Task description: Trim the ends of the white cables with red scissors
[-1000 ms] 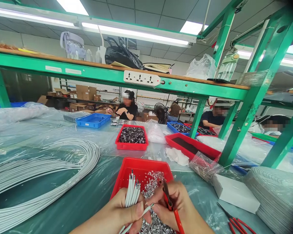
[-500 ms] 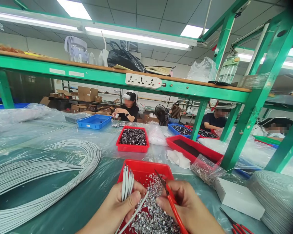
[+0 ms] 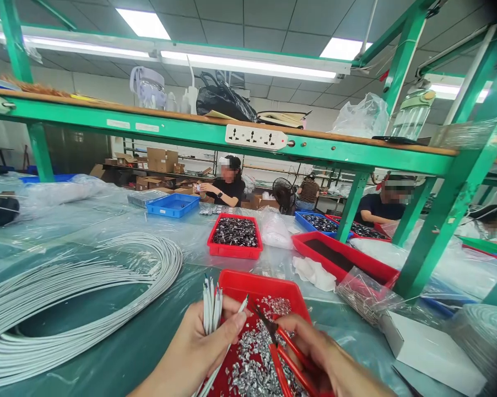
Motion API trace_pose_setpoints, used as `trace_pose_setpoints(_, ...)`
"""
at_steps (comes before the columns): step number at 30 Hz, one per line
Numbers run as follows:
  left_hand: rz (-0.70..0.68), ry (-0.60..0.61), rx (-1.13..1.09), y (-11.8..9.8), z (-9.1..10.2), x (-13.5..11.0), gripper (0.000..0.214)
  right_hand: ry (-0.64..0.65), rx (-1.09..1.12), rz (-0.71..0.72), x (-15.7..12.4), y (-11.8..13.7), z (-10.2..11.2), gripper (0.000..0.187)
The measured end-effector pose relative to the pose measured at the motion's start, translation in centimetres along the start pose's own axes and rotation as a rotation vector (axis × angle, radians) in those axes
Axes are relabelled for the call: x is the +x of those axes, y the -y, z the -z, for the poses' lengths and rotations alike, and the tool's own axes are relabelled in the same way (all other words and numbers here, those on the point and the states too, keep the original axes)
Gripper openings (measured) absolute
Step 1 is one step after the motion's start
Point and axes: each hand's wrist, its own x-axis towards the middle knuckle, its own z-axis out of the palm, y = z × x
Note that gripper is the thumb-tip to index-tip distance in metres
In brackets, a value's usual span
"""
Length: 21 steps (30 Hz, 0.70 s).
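The left hand (image 3: 194, 347) is closed around a bundle of white cables (image 3: 210, 298) held upright, with the thumb pinning one more cable slanted across it. The right hand (image 3: 327, 358) grips red-handled snips (image 3: 282, 353), whose tip is just beside that slanted cable. Nothing lies between them.

A big coil of white cable (image 3: 87, 286) lies to the left. A white box (image 3: 434, 347) and a clear bag of metal pins (image 3: 364, 295) lie to the right.

Under both hands, a red tray (image 3: 269, 286) holds shiny silver scraps (image 3: 252, 366). A second red tray (image 3: 235, 251) beyond it holds small dark parts, and a blue tray (image 3: 173, 205) stands further back.

Clear plastic sheeting (image 3: 120, 342) covers the green bench. A green steel frame carries a shelf with a white power strip (image 3: 255, 137). Other people sit working at benches behind.
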Motion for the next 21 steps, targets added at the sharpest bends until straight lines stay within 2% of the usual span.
trace_pose_setpoints(3, 0.028, 0.054, 0.055, 0.2, 0.0, -0.1, 0.046, -0.053, -0.112, 0.030, 0.0, -0.2, 0.1, 0.066)
trace_pose_setpoints(7, -0.048, 0.058, 0.081, 0.9, 0.1, 0.0, 0.042, 0.059, -0.238, -0.005, -0.2, 0.8, 0.6, 0.044)
trace_pose_setpoints(9, -0.109, 0.024, 0.048, 1.3, 0.2, 0.1, 0.037, 0.106, -0.335, -0.057, -0.3, 1.3, 0.9, 0.044)
trace_pose_setpoints(13, -0.173, -0.086, 0.026, 1.5, 0.5, 0.1, 0.033, 0.093, -0.469, -0.090, -0.5, 1.9, 1.0, 0.045)
trace_pose_setpoints(15, -0.143, -0.074, 0.024, 1.3, 0.5, 0.0, 0.033, 0.092, -0.506, -0.074, -0.5, 2.0, 0.8, 0.043)
trace_pose_setpoints(21, -0.024, 0.071, -0.073, -0.4, 0.0, -0.4, 0.039, 0.110, -0.545, -0.032, -0.7, 2.0, 0.6, 0.033)
